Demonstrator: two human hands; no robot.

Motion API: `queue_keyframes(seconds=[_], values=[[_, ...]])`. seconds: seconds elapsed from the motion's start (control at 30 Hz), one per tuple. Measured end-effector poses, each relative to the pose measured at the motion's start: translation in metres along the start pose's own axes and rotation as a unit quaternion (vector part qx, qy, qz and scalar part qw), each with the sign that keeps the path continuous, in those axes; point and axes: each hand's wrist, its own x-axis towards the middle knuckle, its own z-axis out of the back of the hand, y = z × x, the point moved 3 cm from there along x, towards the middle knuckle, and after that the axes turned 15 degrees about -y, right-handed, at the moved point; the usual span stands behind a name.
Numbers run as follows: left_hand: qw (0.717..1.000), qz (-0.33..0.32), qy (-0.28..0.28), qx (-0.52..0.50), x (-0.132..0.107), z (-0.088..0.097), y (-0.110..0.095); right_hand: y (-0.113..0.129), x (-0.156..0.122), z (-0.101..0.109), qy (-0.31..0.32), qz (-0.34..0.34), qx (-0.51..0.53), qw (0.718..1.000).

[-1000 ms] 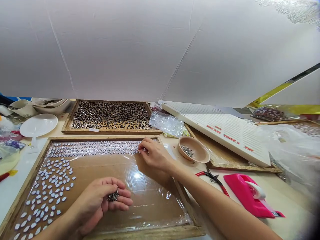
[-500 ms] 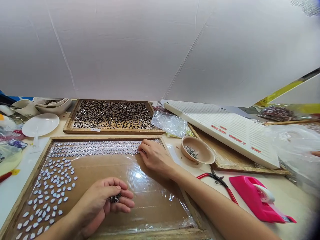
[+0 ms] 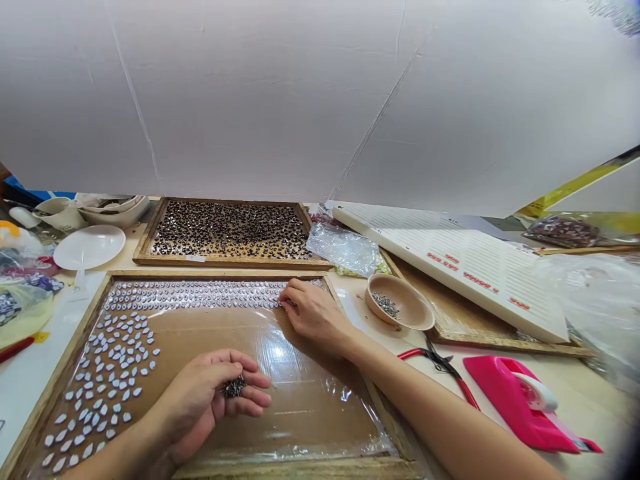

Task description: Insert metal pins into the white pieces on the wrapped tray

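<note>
In my cupped left hand point(image 3: 220, 400) lies a small heap of dark, shiny metal pieces point(image 3: 234, 386), the thumb resting against it. Beneath is a wooden-framed board point(image 3: 210, 427) covered in clear film. My right hand point(image 3: 313, 313) is at the right end of the rows of small white pieces point(image 3: 200, 295) along the board's far side. Its thumb and fingertips are pinched together; anything between them is too small to make out. Loose white leaf-shaped pieces point(image 3: 115, 353) are scattered over the board's left part.
Behind is another frame point(image 3: 235, 260) full of dark pieces. To the right are a bowl point(image 3: 425, 319) of metal bits, red-handled pliers point(image 3: 465, 387), a pink tape dispenser point(image 3: 515, 407) and a white foam panel point(image 3: 465, 280). A white plate point(image 3: 90, 247) sits left. A white sheet point(image 3: 260, 100) hangs overhead.
The view has shifted slightly, so things appear a little further right. Both hands stay at nearly the same places over the board; the heap in my left palm shows a bit more.
</note>
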Motion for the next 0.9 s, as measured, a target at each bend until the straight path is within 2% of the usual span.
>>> queue_keyframes(seconds=[0.37,0.5,0.6,0.67,0.8,0.9], values=[[1.000,0.008,-0.004,-0.013,-0.001,-0.001,-0.001,-0.005,-0.004,-0.001,-0.007,0.001,0.011,1.000],[0.999,0.006,0.006,-0.037,0.000,0.000,-0.002,-0.002,-0.003,0.016,-0.049,0.018,0.033,0.998],[0.998,0.008,0.011,-0.068,0.000,0.000,-0.003,0.021,-0.006,0.036,-0.082,0.036,0.108,0.990],[0.995,0.011,0.025,-0.092,-0.001,0.000,-0.004,0.044,-0.010,0.045,-0.065,0.054,0.183,0.980],[0.990,0.001,0.046,-0.132,-0.002,-0.002,-0.007,0.086,-0.020,0.043,0.019,0.089,0.260,0.961],[0.989,0.002,0.028,-0.148,-0.003,-0.002,-0.007,0.099,-0.021,0.036,0.024,0.092,0.245,0.965]])
